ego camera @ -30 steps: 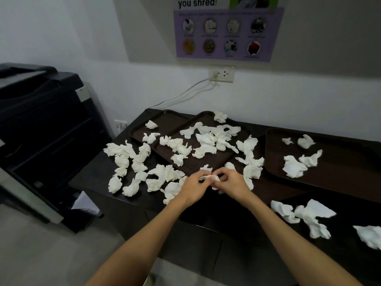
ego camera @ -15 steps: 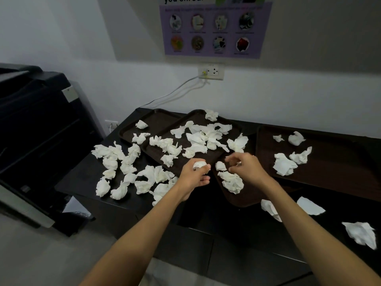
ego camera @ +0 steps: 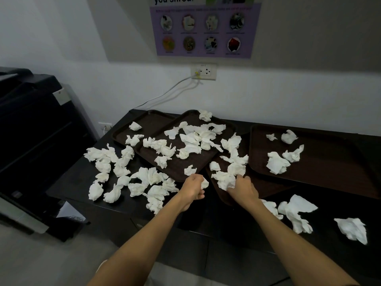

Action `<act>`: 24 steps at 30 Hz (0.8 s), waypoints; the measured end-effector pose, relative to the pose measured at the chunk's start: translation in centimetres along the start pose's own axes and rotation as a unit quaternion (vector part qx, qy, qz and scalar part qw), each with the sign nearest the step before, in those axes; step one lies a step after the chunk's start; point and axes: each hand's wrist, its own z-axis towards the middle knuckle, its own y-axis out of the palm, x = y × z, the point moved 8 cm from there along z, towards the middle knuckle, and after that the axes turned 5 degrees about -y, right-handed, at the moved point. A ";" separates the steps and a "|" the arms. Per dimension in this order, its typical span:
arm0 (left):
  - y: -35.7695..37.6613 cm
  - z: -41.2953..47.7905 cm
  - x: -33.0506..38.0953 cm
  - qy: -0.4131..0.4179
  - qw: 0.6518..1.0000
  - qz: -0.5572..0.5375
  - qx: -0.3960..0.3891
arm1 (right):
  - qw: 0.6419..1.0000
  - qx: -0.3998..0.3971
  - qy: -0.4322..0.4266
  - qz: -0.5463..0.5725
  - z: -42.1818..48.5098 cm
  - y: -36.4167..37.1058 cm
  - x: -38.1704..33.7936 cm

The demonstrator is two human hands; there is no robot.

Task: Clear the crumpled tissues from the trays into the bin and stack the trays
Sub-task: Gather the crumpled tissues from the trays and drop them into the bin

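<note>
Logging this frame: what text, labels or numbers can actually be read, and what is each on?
"you shred!": heading on the wall poster, top cropped.
Poster's line of small print: blurred, unreadable.
Captions under its eight round pictures: too small.
Copier, wall socket: no readable text.

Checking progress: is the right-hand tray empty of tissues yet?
No, four crumpled tissues lie on the right-hand tray.

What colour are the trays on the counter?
The trays are dark brown, clearest in the head view.
</note>
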 end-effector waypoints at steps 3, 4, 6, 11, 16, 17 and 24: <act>0.2 -0.1 -0.2 0.006 0.999 0.016 -0.027 | 0.999 0.002 -0.009 0.033 0.1 -0.3 0.5; 0.2 -0.2 -0.2 0.009 0.999 0.018 -0.034 | 0.999 0.003 -0.013 0.041 0.1 -0.5 0.7; 0.2 -0.3 -0.1 0.012 0.999 0.018 -0.039 | 0.999 0.006 -0.022 0.045 0.2 -1.2 0.9; -0.2 -0.3 1.0 0.029 0.999 -0.002 -0.022 | 0.995 0.034 -0.052 0.078 0.4 -4.5 0.5; -0.7 -1.0 3.4 0.070 0.997 -0.017 -0.026 | 0.984 0.057 -0.110 0.127 0.0 -8.2 -1.7; -1.0 -1.3 4.0 0.080 0.996 -0.020 -0.030 | 0.980 0.059 -0.131 0.136 -0.3 -8.9 -2.6; -6.6 -4.6 7.3 0.141 0.989 -0.047 0.004 | 0.952 0.065 -0.251 0.165 -3.2 -11.4 -11.0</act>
